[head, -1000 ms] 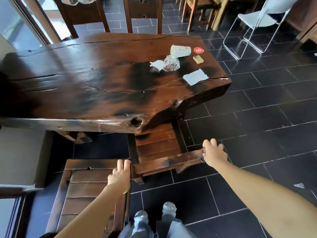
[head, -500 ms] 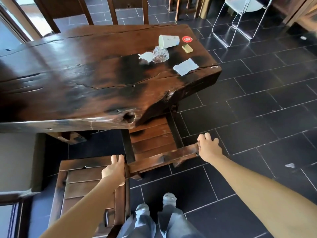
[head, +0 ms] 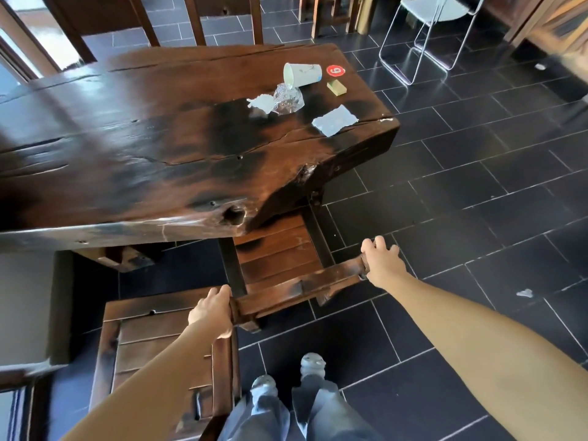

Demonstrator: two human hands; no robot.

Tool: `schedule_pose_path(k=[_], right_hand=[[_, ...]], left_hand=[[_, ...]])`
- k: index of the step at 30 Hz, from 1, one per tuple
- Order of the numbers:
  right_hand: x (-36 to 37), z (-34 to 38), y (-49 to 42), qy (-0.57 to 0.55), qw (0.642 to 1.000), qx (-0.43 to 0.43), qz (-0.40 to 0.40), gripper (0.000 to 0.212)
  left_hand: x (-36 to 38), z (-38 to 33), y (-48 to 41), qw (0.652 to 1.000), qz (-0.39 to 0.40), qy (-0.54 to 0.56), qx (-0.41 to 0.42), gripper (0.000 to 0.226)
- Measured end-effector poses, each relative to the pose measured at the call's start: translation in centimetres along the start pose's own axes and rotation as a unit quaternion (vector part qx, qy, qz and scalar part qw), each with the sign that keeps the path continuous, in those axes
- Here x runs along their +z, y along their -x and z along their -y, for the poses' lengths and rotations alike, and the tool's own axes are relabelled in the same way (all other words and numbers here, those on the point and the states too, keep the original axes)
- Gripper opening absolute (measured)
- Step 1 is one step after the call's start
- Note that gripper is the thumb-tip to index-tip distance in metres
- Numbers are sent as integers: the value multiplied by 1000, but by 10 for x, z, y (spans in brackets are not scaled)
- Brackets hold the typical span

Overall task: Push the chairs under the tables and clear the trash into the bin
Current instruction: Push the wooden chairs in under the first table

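Straight a second ago, the left hand now curls round the chair back at its left end, the right hand gripping the right end, seat half under the table and trash waiting far right on top.

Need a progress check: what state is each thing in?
Chair: seat partly under table.
Left hand: grips chair's back rail.
Right hand: grips chair's back rail.
Paper cup: tipped on its side.
Plastic wrapper: crumpled.
Paper scrap: lying flat.
Second chair: clear of table.
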State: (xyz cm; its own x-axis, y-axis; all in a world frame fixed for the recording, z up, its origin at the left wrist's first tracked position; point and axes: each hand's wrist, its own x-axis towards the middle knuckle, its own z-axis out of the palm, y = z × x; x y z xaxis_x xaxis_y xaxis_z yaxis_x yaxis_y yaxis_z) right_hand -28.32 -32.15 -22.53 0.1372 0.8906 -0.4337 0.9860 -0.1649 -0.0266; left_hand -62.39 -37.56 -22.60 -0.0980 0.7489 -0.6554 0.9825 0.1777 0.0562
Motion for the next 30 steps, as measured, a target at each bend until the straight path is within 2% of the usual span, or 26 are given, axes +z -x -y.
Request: schedule_pose_path(k=[3, 7, 11, 16, 25, 30], right_hand=[[1, -5, 8, -19, 1000, -12, -10, 49], [15, 1, 27, -22, 1000, -4, -18, 51], [27, 4, 41, -25, 999, 10, -17, 54], [29, 6, 38, -65, 998, 19, -14, 45], [25, -4, 23, -78, 997, -6, -18, 35], [16, -23, 10, -74, 997, -18, -3, 34]], left_hand=[[8, 5, 6, 1000, -19, -1, 4, 56], [14, 14, 9, 999, -34, 15, -17, 53], [12, 19, 9, 999, -31, 13, -5, 52], [11, 19, 9, 1000, -27, 1, -3, 51], [11, 12, 8, 998, -34, -53, 7, 54], [18, -10, 15, 998, -17, -52, 8, 62]])
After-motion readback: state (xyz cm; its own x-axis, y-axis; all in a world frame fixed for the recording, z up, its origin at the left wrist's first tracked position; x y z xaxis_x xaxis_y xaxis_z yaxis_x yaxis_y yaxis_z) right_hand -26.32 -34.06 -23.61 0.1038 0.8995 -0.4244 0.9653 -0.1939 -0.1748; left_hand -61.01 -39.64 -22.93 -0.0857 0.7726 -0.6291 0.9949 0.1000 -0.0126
